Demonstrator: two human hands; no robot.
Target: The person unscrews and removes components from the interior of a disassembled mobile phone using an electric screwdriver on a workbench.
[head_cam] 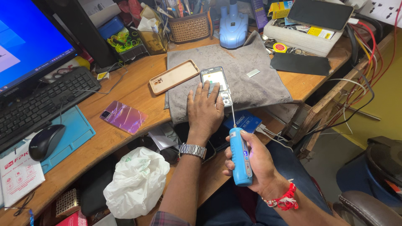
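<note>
**Bright, even light with a glaring screen**

I see the desk [125, 90] evenly lit, shadows soft and short under my left hand [204, 109]. The monitor [29, 39] blows out to saturated blue at the left edge. Focus holds across the grey towel [251, 83]; straight lines bow slightly toward the corners.

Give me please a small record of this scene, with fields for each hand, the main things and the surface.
Left hand: flat on an opened phone, fingers spread
Right hand: grips a blue electric screwdriver, thin bit pointing toward the phone
Surface: grey towel on a wooden desk
Beside the phone: tan phone case
Further left: iridescent back cover, keyboard, mouse
</note>
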